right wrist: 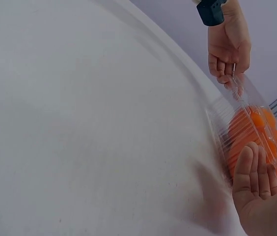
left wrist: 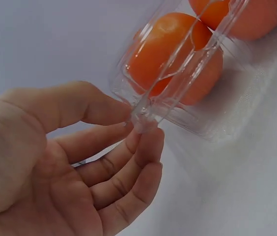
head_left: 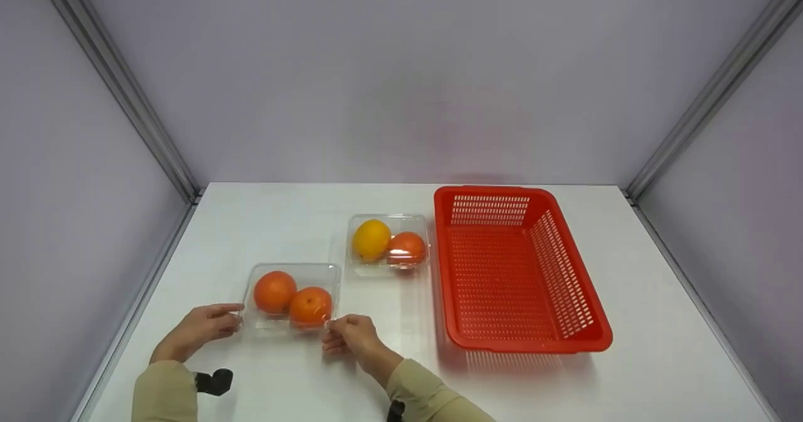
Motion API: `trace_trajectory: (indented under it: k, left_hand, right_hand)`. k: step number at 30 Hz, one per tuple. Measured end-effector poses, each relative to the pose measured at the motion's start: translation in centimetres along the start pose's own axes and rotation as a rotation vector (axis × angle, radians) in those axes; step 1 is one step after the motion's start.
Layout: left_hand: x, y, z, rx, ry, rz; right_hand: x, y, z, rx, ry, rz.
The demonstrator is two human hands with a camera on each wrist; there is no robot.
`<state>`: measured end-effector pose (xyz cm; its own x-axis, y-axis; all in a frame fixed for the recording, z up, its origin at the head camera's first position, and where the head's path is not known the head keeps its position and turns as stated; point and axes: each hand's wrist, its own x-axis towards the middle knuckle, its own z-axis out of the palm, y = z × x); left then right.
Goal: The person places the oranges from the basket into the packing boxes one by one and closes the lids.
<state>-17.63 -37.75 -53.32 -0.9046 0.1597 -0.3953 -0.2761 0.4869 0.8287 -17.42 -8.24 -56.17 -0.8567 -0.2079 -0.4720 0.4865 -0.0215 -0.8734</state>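
Note:
A clear plastic clamshell box (head_left: 320, 273) with two oranges (head_left: 275, 292) inside lies at the left of the table. My left hand (head_left: 201, 329) pinches its left edge; in the left wrist view, thumb and fingertips of that hand (left wrist: 79, 147) meet on the rim's corner. At the front right corner, my right hand (head_left: 359, 340) pinches the rim between thumb and forefinger. The right wrist view has the box (right wrist: 249, 128) between both hands, with the right hand's fingers (right wrist: 249, 172) fairly straight beside it.
A second clear box (head_left: 398, 223) holding a yellow fruit (head_left: 371, 240) and an orange fruit (head_left: 406, 248) sits behind, to the right. Beside it stands a large red perforated basket (head_left: 448, 284). Grey walls surround the white table (head_left: 652, 347) on three sides.

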Motion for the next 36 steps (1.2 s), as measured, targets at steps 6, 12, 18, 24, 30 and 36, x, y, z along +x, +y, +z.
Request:
trace_trajectory:
  k: [6, 12, 18, 24, 30, 36]
  left_hand:
    - [-0.4, -0.1, 0.0, -0.019, -0.041, -0.010]
    - [-0.2, -0.2, 0.2, -0.054, -0.076, -0.010]
    - [0.0, 0.1, 0.7, -0.110, -0.129, -0.030]
    - [0.3, 0.4, 1.1, -0.121, -0.170, -0.020]
    - [0.8, 0.5, 1.9, -0.131, -0.192, -0.015]
    - [1.2, 1.0, 3.2, -0.165, -0.210, -0.012]
  right_hand:
    - [0.0, 0.0, -0.2, -0.045, 0.005, -0.001]
    - [-0.2, 0.3, -0.8, -0.078, 0.006, -0.041]
    - [-0.3, 0.7, -1.5, -0.114, 0.003, -0.041]
    - [-0.8, 0.8, -2.1, -0.126, -0.004, -0.027]
    - [-0.7, 1.1, -3.2, -0.144, -0.012, -0.024]
    - [-1.5, 0.7, -4.4, -0.147, -0.005, -0.034]
